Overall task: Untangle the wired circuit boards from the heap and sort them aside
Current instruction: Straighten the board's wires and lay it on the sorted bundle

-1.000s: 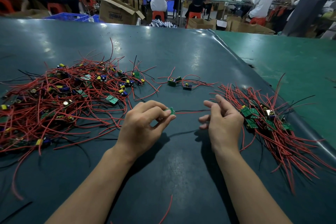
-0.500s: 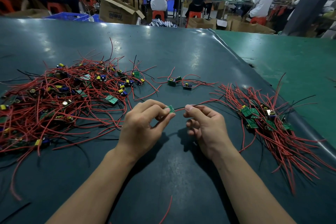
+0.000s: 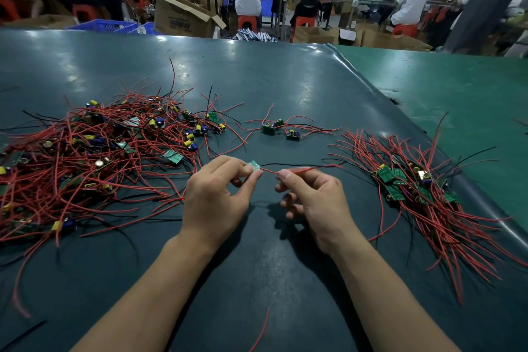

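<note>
A tangled heap (image 3: 94, 157) of small green circuit boards with red and black wires covers the left of the dark table (image 3: 285, 88). A sorted pile (image 3: 420, 188) of the same boards lies at the right, wires running towards me. My left hand (image 3: 220, 194) pinches one small green board (image 3: 255, 166) between thumb and fingers at the table's middle. My right hand (image 3: 311, 197) pinches that board's red wire (image 3: 303, 171) close to the board. A black wire runs from the board to the right, just behind the red one.
Two or three loose wired boards (image 3: 281, 128) lie beyond my hands. A stray red wire (image 3: 261, 331) lies near the front edge. A green table (image 3: 457, 100) adjoins on the right. Seated workers, cardboard boxes (image 3: 183, 17) and blue crates stand beyond the far edge.
My right hand came in from the sorted pile to the board and took hold of its red wire; it now grips closer to the board. My left hand kept its hold.
</note>
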Tool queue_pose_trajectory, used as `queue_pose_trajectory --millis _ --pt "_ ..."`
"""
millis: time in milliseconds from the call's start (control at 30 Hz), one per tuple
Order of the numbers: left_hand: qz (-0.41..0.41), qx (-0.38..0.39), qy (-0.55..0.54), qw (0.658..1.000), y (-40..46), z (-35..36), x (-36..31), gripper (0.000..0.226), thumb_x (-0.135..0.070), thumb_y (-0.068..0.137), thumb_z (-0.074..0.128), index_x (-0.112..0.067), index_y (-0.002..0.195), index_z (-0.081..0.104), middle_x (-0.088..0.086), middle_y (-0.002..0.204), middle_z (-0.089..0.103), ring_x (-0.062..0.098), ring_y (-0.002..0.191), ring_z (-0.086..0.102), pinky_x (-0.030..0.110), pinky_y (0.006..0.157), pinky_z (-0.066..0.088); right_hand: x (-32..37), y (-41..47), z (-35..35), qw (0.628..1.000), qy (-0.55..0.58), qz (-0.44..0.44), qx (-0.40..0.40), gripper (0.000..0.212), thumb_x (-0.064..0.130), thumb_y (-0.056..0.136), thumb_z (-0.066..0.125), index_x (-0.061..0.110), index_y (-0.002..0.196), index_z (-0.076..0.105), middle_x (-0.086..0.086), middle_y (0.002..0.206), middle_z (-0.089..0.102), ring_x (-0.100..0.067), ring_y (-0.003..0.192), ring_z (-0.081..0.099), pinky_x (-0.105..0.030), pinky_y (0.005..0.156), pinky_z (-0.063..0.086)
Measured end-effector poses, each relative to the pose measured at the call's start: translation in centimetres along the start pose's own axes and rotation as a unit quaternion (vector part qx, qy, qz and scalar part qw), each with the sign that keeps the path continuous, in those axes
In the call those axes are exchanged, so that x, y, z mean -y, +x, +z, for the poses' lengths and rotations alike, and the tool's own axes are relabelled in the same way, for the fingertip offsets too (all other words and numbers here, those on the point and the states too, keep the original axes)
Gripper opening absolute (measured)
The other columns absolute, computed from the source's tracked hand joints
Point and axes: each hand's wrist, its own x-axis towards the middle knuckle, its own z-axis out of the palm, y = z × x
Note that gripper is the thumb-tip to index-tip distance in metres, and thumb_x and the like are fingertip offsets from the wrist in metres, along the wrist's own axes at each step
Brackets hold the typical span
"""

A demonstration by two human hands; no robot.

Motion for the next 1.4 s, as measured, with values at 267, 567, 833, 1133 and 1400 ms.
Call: queue_pose_trajectory --millis 267,567,833,1133,1400 --pt "-0.031 -0.02 0.012 0.999 0.1 0.1 0.2 0.017 -0.012 0.081 0.08 -0.007 0.071 0.067 0.002 0.073 0.066 0.018 0.061 0.059 0.037 0.06 0.052 0.4 0.8 -0.7 0.979 0.089 -0.057 -0.173 0.021 0.005 0.093 0.058 0.01 0.077 0.071 0.005 0.06 0.062 -0.006 0.041 0.046 -0.017 0.035 0.034" --pt "-0.046 -0.051 0.027 0.997 0.2 -0.4 0.1 0.018 -0.011 0.081 0.079 -0.005 0.07 0.066 0.004 0.075 0.068 0.021 0.065 0.063 0.039 0.063 0.053 1.1 0.7 -1.1 0.978 0.146 0.069 -0.129 0.014 0.012 0.095 0.058 0.005 0.085 0.066 -0.005 0.067 0.06 -0.007 0.041 0.05 -0.016 0.037 0.039" --pt "0.05 0.003 -0.025 0.998 -0.1 -0.1 -0.6 0.016 -0.011 0.082 0.079 -0.002 0.072 0.07 0.005 0.082 0.07 0.02 0.069 0.066 0.036 0.062 0.055 0.6 -0.5 0.4 0.993 0.096 0.033 0.062 0.017 0.017 0.092 0.06 0.008 0.099 0.073 -0.003 0.073 0.065 -0.009 0.049 0.054 -0.018 0.041 0.041" --pt "0.075 0.004 -0.021 0.997 -0.1 0.3 -0.5 0.019 -0.015 0.08 0.081 -0.006 0.068 0.07 0.0 0.081 0.071 0.016 0.065 0.063 0.039 0.06 0.051 0.4 0.6 -0.3 0.991 0.092 -0.028 -0.096 0.013 0.016 0.084 0.074 0.006 0.076 0.073 0.0 0.056 0.061 -0.006 0.043 0.046 -0.016 0.038 0.036" --pt "0.123 -0.03 0.033 0.991 0.4 -0.2 0.6 0.021 -0.02 0.083 0.079 -0.01 0.067 0.07 -0.003 0.08 0.073 0.009 0.07 0.061 0.039 0.066 0.048 1.2 1.4 -2.4 0.951 0.157 -0.085 -0.253 0.015 0.011 0.089 0.069 0.009 0.074 0.069 0.005 0.053 0.058 -0.003 0.042 0.045 -0.016 0.037 0.035"
